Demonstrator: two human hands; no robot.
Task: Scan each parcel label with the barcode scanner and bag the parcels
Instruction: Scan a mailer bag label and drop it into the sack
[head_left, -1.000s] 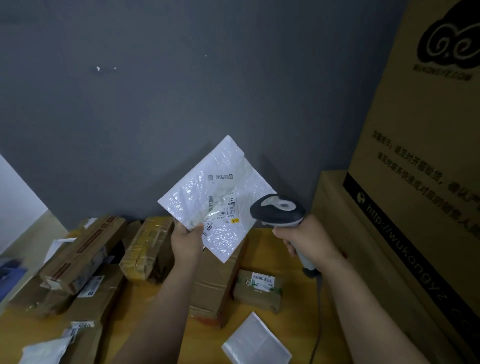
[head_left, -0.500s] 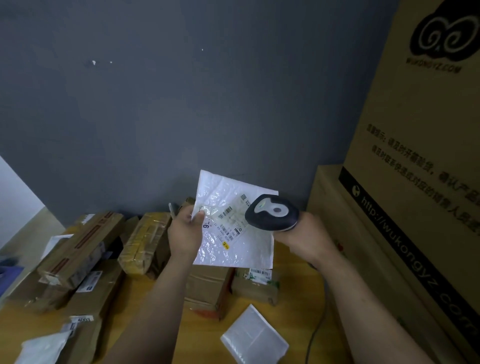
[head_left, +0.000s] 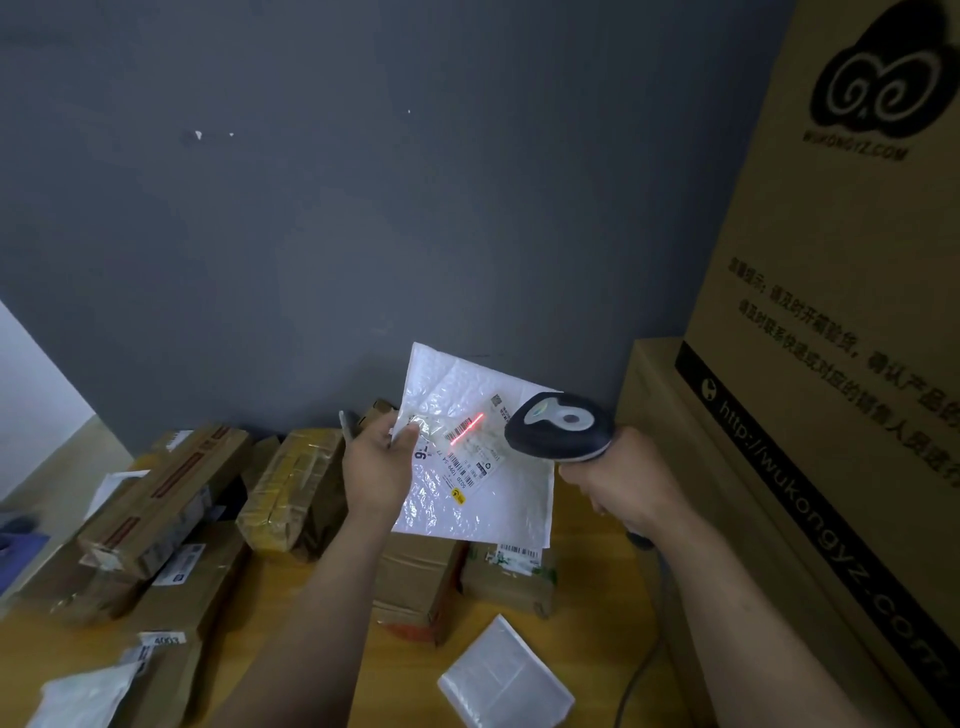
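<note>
- Left hand (head_left: 376, 467) is pinching the white parcel (head_left: 483, 504).
- Right hand (head_left: 623, 478) is gripping the scanner (head_left: 558, 428).
- A red line (head_left: 467, 430) is newly glowing across the label (head_left: 470, 460), seemingly on its barcode.

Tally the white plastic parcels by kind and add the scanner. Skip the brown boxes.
White bubble mailer, held up: 1
Flat white packets, lying loose: 2
Barcode scanner: 1
Total: 4
</note>
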